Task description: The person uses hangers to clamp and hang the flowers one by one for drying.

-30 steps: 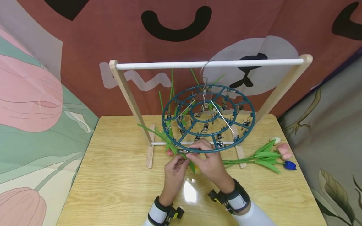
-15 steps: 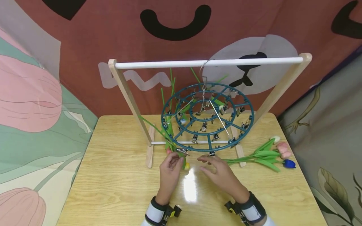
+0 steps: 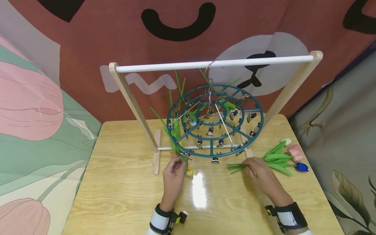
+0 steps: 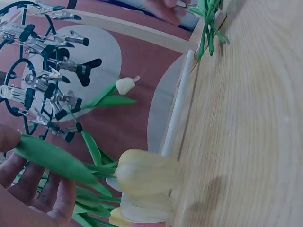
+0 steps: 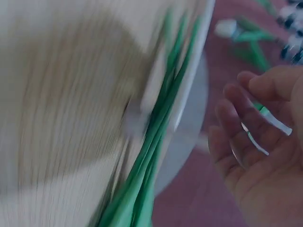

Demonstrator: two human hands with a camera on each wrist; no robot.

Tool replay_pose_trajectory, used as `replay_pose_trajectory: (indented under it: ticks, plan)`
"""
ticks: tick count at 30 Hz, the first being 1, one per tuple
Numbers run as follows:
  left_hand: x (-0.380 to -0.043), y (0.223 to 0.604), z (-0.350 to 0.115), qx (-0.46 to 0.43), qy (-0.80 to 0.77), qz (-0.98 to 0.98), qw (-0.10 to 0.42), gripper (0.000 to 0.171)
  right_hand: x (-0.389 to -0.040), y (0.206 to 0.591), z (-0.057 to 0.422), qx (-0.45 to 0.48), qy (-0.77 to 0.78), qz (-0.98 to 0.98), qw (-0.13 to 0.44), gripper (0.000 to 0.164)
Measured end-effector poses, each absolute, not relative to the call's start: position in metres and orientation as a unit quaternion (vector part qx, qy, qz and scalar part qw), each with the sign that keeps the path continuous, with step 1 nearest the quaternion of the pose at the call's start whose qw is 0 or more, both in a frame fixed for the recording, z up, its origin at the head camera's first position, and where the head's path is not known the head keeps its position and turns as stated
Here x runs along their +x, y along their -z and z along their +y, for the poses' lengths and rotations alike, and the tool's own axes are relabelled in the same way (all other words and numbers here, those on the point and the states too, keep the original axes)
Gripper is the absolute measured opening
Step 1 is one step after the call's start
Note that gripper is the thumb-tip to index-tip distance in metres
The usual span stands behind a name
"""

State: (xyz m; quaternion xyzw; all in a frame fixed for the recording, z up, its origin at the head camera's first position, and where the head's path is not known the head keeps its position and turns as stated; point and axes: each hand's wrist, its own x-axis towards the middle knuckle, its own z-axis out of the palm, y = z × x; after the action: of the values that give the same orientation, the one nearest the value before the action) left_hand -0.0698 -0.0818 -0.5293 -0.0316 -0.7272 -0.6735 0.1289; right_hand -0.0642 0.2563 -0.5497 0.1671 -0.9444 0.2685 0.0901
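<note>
My left hand (image 3: 173,173) is at the front left of a round teal clip hanger (image 3: 211,155), below a metal clip (image 3: 185,156). In the left wrist view its thumb and fingers pinch the green leaf (image 4: 57,161) of an artificial tulip; pale yellow blooms (image 4: 147,172) hang beside it. My right hand (image 3: 264,178) is over a bunch of tulips (image 3: 277,157) lying on the table at right, with white, pink and blue blooms. The right wrist view shows its fingers loosely bent, apart from the green stems (image 5: 156,118).
The hanger hooks onto a white rod (image 3: 164,67) between wooden posts (image 3: 133,104). Several tulips hang head down from its left and back clips, stems poking up; others dangle free. A white lower bar (image 4: 180,104) runs just above the wooden table (image 3: 117,195).
My right hand has let go near the front clip and moved right to the tulip bunch. The left hand has shifted slightly left and stays by the clip; the hanger has turned a little.
</note>
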Motion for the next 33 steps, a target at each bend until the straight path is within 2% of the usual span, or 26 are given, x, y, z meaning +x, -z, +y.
replay_pose_trajectory:
  ticks: [4,9,33]
  plan:
    - [-0.072,0.531,-0.086,-0.02,0.673,-0.728,0.128,0.012,-0.07,0.557,0.287,0.147,-0.21,-0.957,0.135,0.027]
    - [-0.072,0.53,-0.091,-0.015,0.674,-0.727,0.129,0.014,-0.071,0.56,0.306,0.133,-0.172,-0.966,0.138,0.026]
    - [-0.075,0.529,-0.11,-0.005,0.659,-0.728,0.187,0.014,-0.076,0.582,0.321,0.167,-0.093,-0.969,0.155,0.02]
